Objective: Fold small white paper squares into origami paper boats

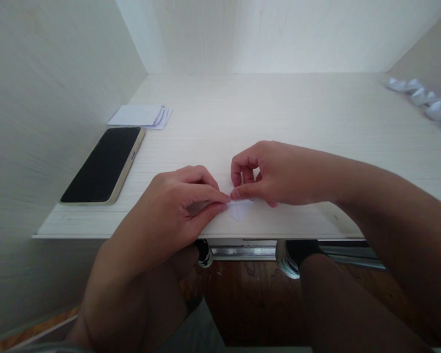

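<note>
My left hand (176, 201) and right hand (275, 174) each have a grip pinched on the small white folded paper triangle (239, 210), near the front edge of the pale wooden desk (279, 108). I'd keep the corners aligned (fingertips low) and crease firmly.

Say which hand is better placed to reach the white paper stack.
Left hand, probably: the stack of white paper sheets lies on its side, beyond the black smartphone; the right hand would cross over.
</note>
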